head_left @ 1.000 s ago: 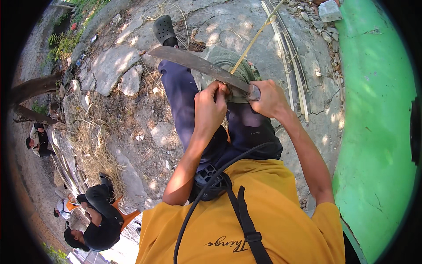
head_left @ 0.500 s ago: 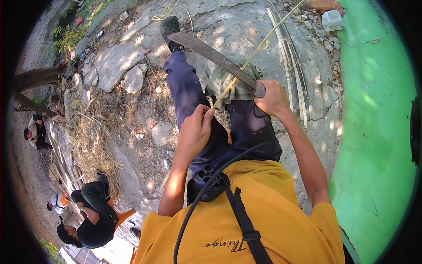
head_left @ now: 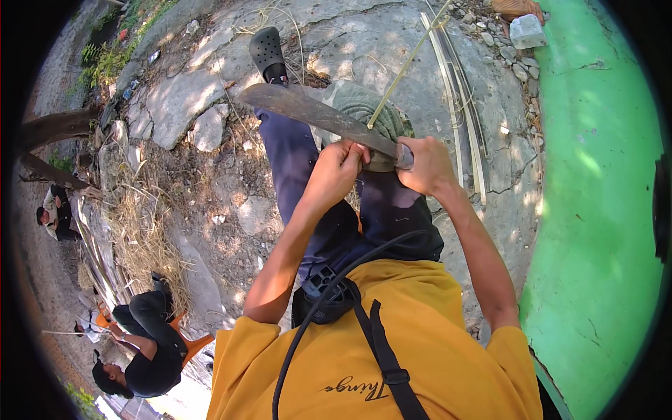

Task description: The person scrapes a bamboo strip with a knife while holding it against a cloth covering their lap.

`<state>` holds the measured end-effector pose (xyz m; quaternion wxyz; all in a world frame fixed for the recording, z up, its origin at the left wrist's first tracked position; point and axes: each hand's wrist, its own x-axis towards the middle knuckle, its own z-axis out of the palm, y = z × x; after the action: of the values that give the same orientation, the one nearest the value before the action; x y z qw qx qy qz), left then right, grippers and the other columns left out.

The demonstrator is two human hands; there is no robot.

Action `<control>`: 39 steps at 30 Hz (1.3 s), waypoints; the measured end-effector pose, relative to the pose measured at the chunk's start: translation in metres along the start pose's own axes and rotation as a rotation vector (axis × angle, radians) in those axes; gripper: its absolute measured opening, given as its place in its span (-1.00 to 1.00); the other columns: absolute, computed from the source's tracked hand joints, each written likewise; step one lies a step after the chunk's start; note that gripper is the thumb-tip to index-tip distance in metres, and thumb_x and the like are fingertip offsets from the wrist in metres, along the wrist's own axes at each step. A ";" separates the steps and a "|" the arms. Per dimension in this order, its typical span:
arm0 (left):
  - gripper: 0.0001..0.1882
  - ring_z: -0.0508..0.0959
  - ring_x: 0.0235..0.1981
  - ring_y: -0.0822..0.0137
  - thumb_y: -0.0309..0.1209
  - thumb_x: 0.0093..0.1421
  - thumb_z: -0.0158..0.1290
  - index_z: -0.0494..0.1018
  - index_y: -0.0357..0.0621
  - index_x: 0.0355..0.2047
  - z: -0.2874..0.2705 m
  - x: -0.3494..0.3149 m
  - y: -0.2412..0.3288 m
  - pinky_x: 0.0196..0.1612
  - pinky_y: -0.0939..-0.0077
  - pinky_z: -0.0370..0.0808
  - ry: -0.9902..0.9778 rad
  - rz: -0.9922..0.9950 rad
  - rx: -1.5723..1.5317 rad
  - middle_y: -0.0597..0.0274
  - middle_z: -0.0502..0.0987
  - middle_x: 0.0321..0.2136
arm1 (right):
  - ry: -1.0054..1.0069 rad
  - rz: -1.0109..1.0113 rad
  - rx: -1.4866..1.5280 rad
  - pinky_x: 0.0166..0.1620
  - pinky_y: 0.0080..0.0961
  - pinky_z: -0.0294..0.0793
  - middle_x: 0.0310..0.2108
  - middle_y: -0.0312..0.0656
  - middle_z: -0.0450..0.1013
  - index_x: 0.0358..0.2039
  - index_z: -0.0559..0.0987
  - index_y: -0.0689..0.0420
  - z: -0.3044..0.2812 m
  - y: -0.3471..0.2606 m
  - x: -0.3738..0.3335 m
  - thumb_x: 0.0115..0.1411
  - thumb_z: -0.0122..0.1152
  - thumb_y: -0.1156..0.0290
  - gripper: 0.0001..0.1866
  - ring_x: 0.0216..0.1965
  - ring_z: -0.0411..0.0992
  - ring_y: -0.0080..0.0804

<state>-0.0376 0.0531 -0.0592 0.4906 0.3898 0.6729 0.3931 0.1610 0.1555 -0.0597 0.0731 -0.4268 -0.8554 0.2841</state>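
Right hand (head_left: 423, 166): wrapped tightly round the grip of the knife, just beside the rounded grey collar where the blade begins.
Left hand (head_left: 334, 175): pinched narrow, thumb against fingers, at the blade's lower edge on the near end of the strip; the contact itself is partly hidden.
Knife (head_left: 308, 114): long, broad and gently curved, its dull brown-grey metal scuffed, lying slantwise above the knees with its rounded tip to the upper left.
Strip (head_left: 399, 82): slender, pale yellow and nearly straight, rising from behind the blade toward the top edge.
Cloth (head_left: 367, 103): soft, folded, green camouflage, draped over the right knee beneath blade and strip.
Trousers (head_left: 288, 148): dark, creased fabric.
Shoe (head_left: 266, 52): dark rubber, rounded, dotted with holes.
Spare strips (head_left: 442, 78): long, flat, pale and dark, laid roughly side by side on the ground.
Ground (head_left: 185, 105): rough grey slab, cracked, with sun-dappled patches.
Straw (head_left: 147, 241): dry, tangled, tan fibres.
Block (head_left: 527, 32): pale, squarish, near loose stones (head_left: 520, 71).
Wall (head_left: 595, 210): bright green, smooth, finely cracked.
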 end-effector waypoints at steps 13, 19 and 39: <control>-0.59 0.27 -0.56 0.40 -0.25 0.56 -0.09 0.40 -0.24 -0.43 -0.012 -0.052 -0.007 -0.43 0.37 0.27 -0.048 -0.140 -0.031 0.24 0.25 -0.64 | -0.047 0.156 0.099 -0.09 0.02 0.59 -0.37 0.14 0.62 -0.24 0.73 0.11 -0.006 0.005 0.015 -0.07 0.27 0.32 -0.66 -0.21 0.57 0.28; -0.59 0.32 -0.54 0.40 -0.27 0.57 -0.10 0.41 -0.27 -0.41 -0.005 -0.028 -0.002 -0.40 0.37 0.33 -0.019 -0.027 -0.039 0.22 0.33 -0.62 | -0.116 0.075 0.104 -0.07 0.00 0.60 -0.31 0.14 0.64 -0.22 0.74 0.10 -0.009 -0.005 0.007 -0.06 0.26 0.33 -0.65 -0.19 0.58 0.28; -0.59 0.24 -0.58 0.41 -0.26 0.58 -0.08 0.37 -0.27 -0.41 -0.013 -0.067 0.000 -0.45 0.37 0.25 0.013 -0.011 0.062 0.30 0.24 -0.66 | -0.237 0.181 0.059 0.04 -0.04 0.59 -0.21 0.17 0.65 -0.12 0.74 0.15 -0.014 -0.008 0.010 -0.07 0.27 0.33 -0.55 -0.09 0.58 0.25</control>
<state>-0.0360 -0.0097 -0.0325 0.4762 0.3985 0.6901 0.3718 0.1543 0.1660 -0.0452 -0.0418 -0.4633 -0.8075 0.3628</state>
